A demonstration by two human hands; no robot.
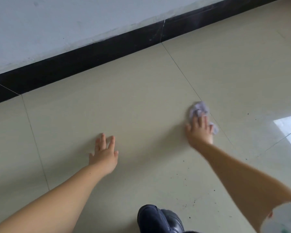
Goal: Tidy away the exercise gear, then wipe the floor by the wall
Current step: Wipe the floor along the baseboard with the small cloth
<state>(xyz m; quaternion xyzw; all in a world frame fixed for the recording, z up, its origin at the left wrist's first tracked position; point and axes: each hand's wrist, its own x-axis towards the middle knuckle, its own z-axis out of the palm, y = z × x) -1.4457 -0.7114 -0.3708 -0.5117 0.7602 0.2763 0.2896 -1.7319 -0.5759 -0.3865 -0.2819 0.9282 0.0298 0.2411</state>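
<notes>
On the tiled floor (141, 98) at three o'clock, the right hand (199, 132) presses flat-fingered on the crumpled cloth (199, 109); the left hand (104, 155), fingers spread, braces at six. Sweep toward the skirting (91, 54), gathering the dark specks (188, 203) at five o'clock.

The cloth (199, 110) was a small, crumpled rag of pale lilac-grey, lying on the floor (141, 101) at centre right of the frame, across a grout line. Its near part was covered by the fingers of the right hand (199, 132), which pressed it flat; a corner showed at the hand's right side. The floor was of large glossy beige tiles with thin grout joints. Dark specks lay scattered at lower right. The wall (57, 27), pale grey with a black skirting (91, 59), crossed the upper frame diagonally, well apart from the cloth.
</notes>
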